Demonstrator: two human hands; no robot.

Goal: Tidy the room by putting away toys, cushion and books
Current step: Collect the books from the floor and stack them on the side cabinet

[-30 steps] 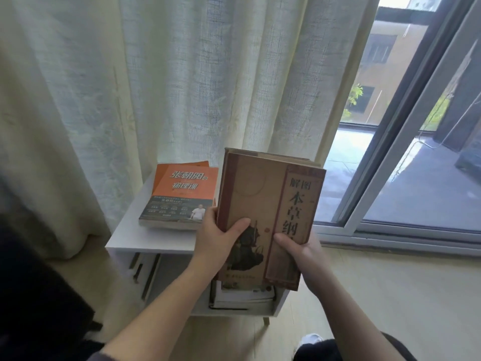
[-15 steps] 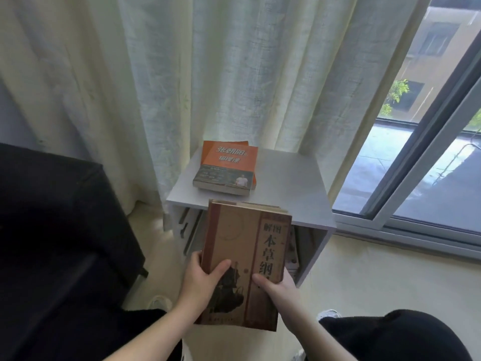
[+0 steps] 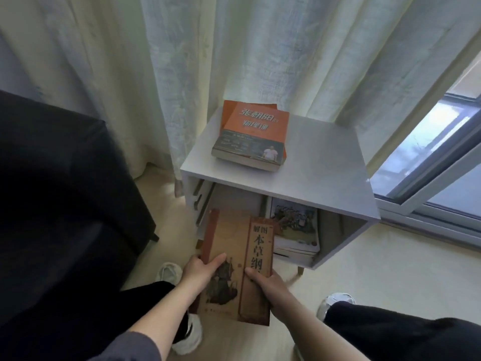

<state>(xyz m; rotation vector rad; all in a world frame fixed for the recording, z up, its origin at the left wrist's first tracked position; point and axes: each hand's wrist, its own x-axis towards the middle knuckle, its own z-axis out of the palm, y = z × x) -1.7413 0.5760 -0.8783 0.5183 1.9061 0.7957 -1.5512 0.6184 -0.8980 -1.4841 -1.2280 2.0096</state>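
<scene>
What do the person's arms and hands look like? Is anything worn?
The left hand and the right hand are bare, with no glove, ring or watch in view. A grey-purple sleeve covers the left arm near the elbow; the right forearm is uncovered as far as it shows.

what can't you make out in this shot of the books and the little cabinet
Head view only.
- Fingers of left hand and right hand: under the brown book.
- Stack inside the cabinet: partly hidden by its top and the brown book.
- Small print on the orange book: blurred.
</scene>
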